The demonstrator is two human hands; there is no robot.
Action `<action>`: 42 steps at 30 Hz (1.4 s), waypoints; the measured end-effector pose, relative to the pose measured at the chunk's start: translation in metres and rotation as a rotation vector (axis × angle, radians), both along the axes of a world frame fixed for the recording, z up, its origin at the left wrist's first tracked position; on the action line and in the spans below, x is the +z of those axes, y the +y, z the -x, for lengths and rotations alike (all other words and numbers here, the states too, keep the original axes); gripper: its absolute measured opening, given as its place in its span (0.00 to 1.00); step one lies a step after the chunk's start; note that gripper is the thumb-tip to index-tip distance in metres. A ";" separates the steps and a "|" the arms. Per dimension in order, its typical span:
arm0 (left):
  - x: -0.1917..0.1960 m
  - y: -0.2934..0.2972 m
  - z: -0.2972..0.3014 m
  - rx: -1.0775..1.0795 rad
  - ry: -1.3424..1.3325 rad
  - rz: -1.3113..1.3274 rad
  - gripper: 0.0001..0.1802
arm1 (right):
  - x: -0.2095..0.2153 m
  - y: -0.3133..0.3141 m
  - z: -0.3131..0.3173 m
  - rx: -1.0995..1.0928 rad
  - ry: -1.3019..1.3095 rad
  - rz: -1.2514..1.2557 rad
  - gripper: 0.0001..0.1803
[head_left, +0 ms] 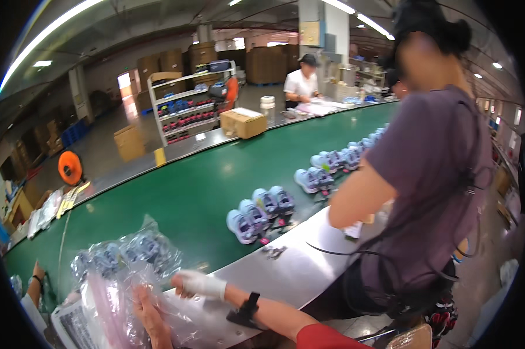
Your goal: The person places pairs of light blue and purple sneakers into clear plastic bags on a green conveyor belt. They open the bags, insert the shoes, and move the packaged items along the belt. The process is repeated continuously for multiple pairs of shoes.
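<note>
At the near edge of the line, my left hand [151,317] is closed on a clear plastic bag [137,276] that stands over a stack of pinkish clear bags [106,308]. My right hand [200,285], in a white covering with bare fingertips, curls its fingers at the right edge of the same film; the exact grip is blurred. A black band [245,311] circles my right wrist. Just beyond my hands, light blue shoes in clear bags [126,253] lie on the green belt [198,203]. Printed sheets [73,323] lie under the bag stack.
Unbagged blue sneakers [254,215] stand in rows along the belt. A metal ledge [262,273] borders it on my side. Close on the right stands a co-worker [428,151]; another person's hand [37,273] reaches in from the left. A carton [243,122] rests on the far edge.
</note>
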State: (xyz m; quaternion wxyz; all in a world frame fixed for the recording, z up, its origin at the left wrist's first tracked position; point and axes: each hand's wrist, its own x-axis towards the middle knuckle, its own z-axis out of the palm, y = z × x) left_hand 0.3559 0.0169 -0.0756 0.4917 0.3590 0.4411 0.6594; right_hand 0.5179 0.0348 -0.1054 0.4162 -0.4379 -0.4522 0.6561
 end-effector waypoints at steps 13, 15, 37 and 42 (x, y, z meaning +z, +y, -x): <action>-0.030 0.021 0.045 -0.277 0.351 -0.356 0.15 | 0.034 -0.084 -0.063 -0.442 -1.162 -0.834 0.11; 0.009 0.011 0.029 -0.100 0.710 -0.227 0.14 | 0.063 -0.102 -0.062 -0.566 -1.163 -0.907 0.14; 0.048 0.013 0.000 0.172 0.849 -0.360 0.11 | 0.064 -0.045 0.021 0.315 -1.100 -0.792 0.11; 0.038 0.026 -0.005 0.089 0.557 -0.302 0.14 | 0.085 -0.046 -0.074 -0.425 -0.525 -0.896 0.15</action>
